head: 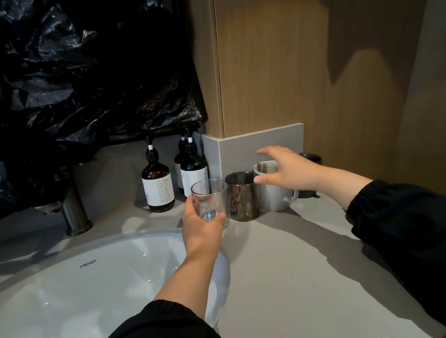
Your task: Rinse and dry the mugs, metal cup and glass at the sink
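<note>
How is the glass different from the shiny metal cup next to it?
The glass is see-through; the metal cup is dark and mirror-shiny. The left hand grips the glass, while the metal cup stands on the counter with no hand on it. The glass is nearer the sink; the metal cup is farther right. Both are upright, have no handle and look similar in height.
</note>
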Tool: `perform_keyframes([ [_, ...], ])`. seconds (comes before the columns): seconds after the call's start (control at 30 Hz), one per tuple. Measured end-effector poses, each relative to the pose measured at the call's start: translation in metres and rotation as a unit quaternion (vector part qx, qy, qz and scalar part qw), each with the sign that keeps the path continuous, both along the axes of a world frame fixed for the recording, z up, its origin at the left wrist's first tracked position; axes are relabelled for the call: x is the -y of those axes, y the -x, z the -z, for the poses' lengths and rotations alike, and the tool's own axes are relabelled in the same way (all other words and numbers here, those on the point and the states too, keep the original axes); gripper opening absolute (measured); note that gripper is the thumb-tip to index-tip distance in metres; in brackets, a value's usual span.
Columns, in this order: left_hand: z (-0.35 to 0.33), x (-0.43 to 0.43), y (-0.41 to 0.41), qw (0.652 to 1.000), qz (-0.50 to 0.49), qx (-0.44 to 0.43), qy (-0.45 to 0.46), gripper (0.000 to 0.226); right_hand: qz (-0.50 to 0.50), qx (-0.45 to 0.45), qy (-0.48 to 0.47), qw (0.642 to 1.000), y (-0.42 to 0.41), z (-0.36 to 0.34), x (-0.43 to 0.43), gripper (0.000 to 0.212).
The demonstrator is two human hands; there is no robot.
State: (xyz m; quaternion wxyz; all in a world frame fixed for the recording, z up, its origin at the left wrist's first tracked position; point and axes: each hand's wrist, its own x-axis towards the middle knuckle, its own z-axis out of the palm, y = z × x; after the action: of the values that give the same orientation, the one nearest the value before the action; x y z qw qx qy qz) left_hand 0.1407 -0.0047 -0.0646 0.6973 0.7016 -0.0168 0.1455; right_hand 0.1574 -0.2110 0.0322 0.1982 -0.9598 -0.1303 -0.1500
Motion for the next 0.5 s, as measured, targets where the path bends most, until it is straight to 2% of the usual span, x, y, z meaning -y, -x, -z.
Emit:
perform_keyframes([
  [0.1, -0.001, -0.001, 0.002, 1.000, 0.003, -0.002, -0.001, 0.069, -0.019, -0.007, 0.036, 0.999, 0.000, 0.005, -0.021, 0.078],
  [0.2, -0.002, -0.002, 0.004, 1.000, -0.004, 0.000, -0.009, 0.067, -0.020, -0.006, 0.083, 0.996, -0.005, 0.009, -0.036, 0.079],
  [0.37, -0.003, -0.001, 0.007, 1.000, -0.012, -0.003, -0.027, 0.058, -0.020, -0.020, 0.049, 0.998, -0.010, 0.006, -0.040, 0.077],
  [0.5, -0.003, -0.002, 0.006, 0.999, -0.011, -0.002, -0.038, 0.061, -0.025, -0.025, 0.033, 0.999, -0.010, 0.008, -0.039, 0.075],
])
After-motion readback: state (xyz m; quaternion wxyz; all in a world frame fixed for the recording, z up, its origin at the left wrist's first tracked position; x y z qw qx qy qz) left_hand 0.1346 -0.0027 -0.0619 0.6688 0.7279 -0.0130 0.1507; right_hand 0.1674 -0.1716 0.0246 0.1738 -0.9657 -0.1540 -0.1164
